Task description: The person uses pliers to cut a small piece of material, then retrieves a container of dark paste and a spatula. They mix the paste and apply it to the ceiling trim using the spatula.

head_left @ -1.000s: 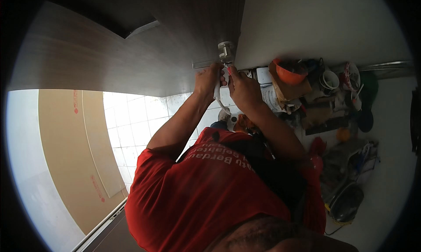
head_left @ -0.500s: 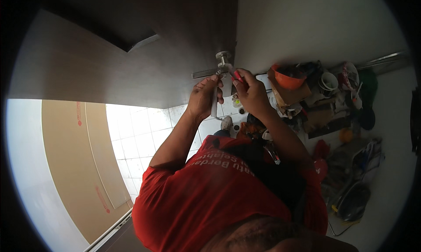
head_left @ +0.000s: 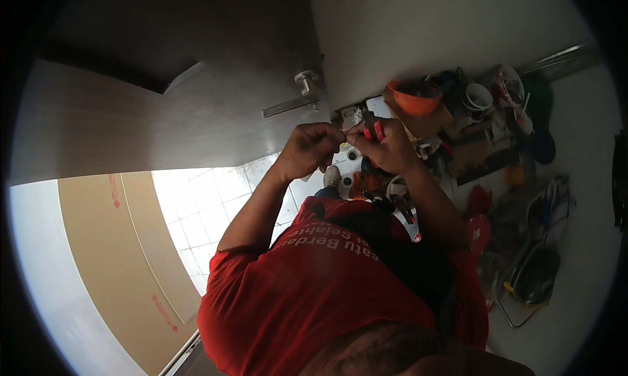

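My left hand [head_left: 307, 150] and my right hand [head_left: 386, 144] meet fingertip to fingertip in front of the door. The left thumb and fingers are pinched on something too small to make out; a bit of pale material shows under that hand. Tucked in my right hand are red-handled pliers [head_left: 375, 129], pointing up, while its thumb and forefinger press at the left fingertips. Just above the hands, a metal lever handle [head_left: 288, 106] with a round rose sits on the dark door [head_left: 248, 134], apart from both hands.
On the right, along the wall, lie an orange hard hat [head_left: 418, 102] on a cardboard box [head_left: 432, 121], a white bucket [head_left: 478, 98] and a mix of tools. White floor tiles [head_left: 229, 189] and brown board sheets [head_left: 98, 245] show at left.
Both hands have drawn back from the door handle and come together. The pliers have left the handle and now point upward in my right hand. The long white strip under my left hand is mostly hidden.
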Tool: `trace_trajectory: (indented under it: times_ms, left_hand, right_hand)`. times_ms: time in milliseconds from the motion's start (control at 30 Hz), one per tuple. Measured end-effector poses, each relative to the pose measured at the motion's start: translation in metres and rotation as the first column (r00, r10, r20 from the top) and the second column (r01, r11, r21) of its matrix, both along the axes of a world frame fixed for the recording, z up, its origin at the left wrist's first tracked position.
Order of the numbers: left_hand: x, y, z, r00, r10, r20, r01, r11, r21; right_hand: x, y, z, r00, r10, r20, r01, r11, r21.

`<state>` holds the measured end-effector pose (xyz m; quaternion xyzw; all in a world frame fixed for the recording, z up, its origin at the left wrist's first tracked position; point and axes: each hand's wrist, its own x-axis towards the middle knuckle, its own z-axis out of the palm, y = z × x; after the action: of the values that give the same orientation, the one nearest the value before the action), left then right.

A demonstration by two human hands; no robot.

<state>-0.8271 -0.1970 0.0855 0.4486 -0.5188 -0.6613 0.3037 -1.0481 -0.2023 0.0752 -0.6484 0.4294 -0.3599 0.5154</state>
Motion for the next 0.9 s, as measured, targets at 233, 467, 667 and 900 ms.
trace_trajectory:
  times_ms: [233, 467, 667, 900]
  left_hand:
    - [-0.030, 0.009, -0.026, 0.970, -0.053, 0.235, 0.131, 0.936, -0.328]
    - [-0.062, 0.009, -0.009, 0.976, -0.071, 0.205, 0.112, 0.975, -0.192]
    - [-0.084, 0.043, 0.029, 0.904, -0.412, -0.116, 0.348, 0.866, -0.360]
    - [-0.096, 0.007, 0.007, 0.934, -0.045, -0.356, 0.107, 0.982, 0.156]
  right_hand:
    - [-0.017, 0.029, -0.011, 0.980, -0.096, -0.176, 0.070, 0.986, -0.149]
    - [-0.019, 0.052, -0.033, 0.912, -0.404, -0.069, 0.371, 0.885, -0.280]
    - [-0.136, 0.031, -0.085, 0.609, -0.676, -0.416, 0.661, 0.722, -0.204]
    - [-0.158, 0.087, -0.096, 0.773, -0.574, -0.271, 0.601, 0.799, 0.025]
